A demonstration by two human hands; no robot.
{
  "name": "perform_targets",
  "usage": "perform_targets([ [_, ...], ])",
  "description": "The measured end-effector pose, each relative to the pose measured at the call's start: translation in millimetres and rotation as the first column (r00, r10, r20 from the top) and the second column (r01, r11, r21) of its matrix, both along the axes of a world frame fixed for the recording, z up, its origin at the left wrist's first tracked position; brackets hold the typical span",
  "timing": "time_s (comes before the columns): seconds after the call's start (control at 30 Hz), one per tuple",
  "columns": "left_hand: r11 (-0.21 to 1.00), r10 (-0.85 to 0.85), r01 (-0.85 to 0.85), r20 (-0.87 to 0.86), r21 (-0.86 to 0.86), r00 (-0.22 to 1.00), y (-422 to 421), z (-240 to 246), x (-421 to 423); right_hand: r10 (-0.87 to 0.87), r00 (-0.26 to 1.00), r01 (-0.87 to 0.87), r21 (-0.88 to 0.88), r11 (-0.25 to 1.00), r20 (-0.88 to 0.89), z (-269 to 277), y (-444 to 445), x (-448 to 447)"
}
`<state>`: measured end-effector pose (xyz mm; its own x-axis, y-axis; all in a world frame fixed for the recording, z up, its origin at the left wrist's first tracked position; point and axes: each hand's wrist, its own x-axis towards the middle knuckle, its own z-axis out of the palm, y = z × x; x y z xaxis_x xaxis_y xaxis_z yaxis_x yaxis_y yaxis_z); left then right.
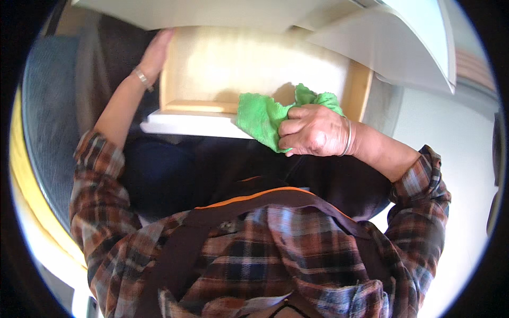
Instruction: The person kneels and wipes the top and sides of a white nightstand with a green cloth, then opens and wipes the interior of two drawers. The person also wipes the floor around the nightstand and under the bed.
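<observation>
A drawer [254, 59] with light wooden sides and a white front panel [191, 123] is pulled out over my lap. My right hand [316, 131] grips a bunched green cloth [260, 115] above the right part of the front panel. One flap of the cloth hangs over the panel's top edge, and another part sticks up over the drawer's inside. Along the outer left side of the drawer lies my left hand [157, 53], blurred. Its fingertips reach up to the white furniture edge, and whether they grip the drawer side is hard to see.
A white furniture top [222, 14] overhangs the drawer's far end. To the right, a white panel [381, 51] with a sharp corner juts out above the drawer. A dark blue padded surface [47, 119] with a yellow edge [30, 187] is at the left. Pale floor [437, 159] shows on the right.
</observation>
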<state>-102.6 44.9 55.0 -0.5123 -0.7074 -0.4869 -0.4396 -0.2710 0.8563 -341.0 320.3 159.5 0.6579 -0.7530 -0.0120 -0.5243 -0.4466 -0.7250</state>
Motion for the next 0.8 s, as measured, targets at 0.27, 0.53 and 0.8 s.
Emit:
perform_targets([
  [0.27, 0.994, 0.047, -0.047, -0.002, 0.102, 0.999, -18.0, -6.6, 7.5, -0.112, 0.969, 0.131, 0.073, 0.989, -0.218, 21.2, 89.5, -84.3],
  [0.53, 0.995, 0.034, -0.035, 0.015, 0.098, 0.999, -18.1, -8.8, 6.6, -0.836, -0.117, 0.881, 0.332, -0.337, -0.537, 65.4, 205.8, -261.6],
  [0.8, 0.982, 0.0, -0.012, 0.06, 0.188, 0.998, -18.5, -4.2, 19.5, -0.626, -0.28, 0.948, -0.312, -0.061, -0.728, -7.4, 207.1, -240.4],
])
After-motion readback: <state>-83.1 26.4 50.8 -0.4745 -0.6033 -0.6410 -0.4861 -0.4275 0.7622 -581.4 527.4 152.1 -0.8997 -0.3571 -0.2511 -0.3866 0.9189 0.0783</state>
